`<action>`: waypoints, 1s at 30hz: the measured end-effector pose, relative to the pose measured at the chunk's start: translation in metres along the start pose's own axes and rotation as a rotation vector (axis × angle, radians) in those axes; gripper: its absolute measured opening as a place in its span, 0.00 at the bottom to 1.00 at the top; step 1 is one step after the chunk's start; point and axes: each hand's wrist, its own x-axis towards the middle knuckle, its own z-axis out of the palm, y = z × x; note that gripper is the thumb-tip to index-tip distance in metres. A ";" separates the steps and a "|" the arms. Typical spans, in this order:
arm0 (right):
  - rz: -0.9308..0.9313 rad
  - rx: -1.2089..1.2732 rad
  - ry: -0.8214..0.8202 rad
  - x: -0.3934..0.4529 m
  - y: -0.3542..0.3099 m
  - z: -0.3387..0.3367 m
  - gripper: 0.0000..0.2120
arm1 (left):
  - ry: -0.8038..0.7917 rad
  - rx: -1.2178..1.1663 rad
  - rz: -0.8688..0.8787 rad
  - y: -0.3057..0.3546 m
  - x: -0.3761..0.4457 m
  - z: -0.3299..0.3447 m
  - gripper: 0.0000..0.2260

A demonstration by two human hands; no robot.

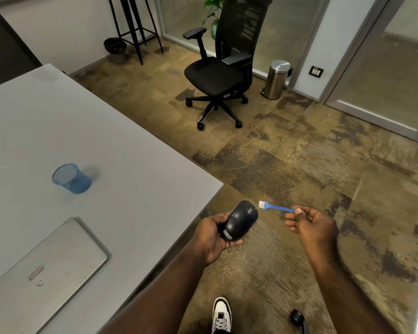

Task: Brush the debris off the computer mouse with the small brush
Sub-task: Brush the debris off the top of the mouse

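My left hand (211, 235) holds a dark blue computer mouse (241, 220) off the table's corner, above the carpet, its top side facing up. My right hand (310, 225) pinches the thin blue handle of a small brush (275, 207) between thumb and fingers. The brush's white bristles point left and hang just to the right of the mouse's front end, a small gap apart from it.
A grey table (106, 145) fills the left, carrying a blue mesh pen cup (71, 178) and a closed silver laptop (46, 268). On the carpet stand a black office chair (217, 75), a steel pedal bin (276, 79) and a black stool frame (135, 27). My shoe (221, 314) shows below.
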 end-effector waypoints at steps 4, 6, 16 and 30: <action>-0.042 0.067 -0.067 -0.003 -0.002 -0.004 0.07 | 0.009 0.013 0.006 0.000 0.000 -0.001 0.16; -0.031 0.052 -0.126 -0.006 -0.001 -0.001 0.07 | 0.008 0.027 0.009 0.000 0.001 0.000 0.15; -0.059 0.063 -0.119 -0.006 0.001 -0.006 0.07 | 0.028 0.108 0.054 -0.005 0.004 -0.001 0.16; -0.088 0.023 -0.155 -0.012 -0.005 -0.001 0.05 | 0.016 0.136 0.095 -0.004 0.006 -0.001 0.14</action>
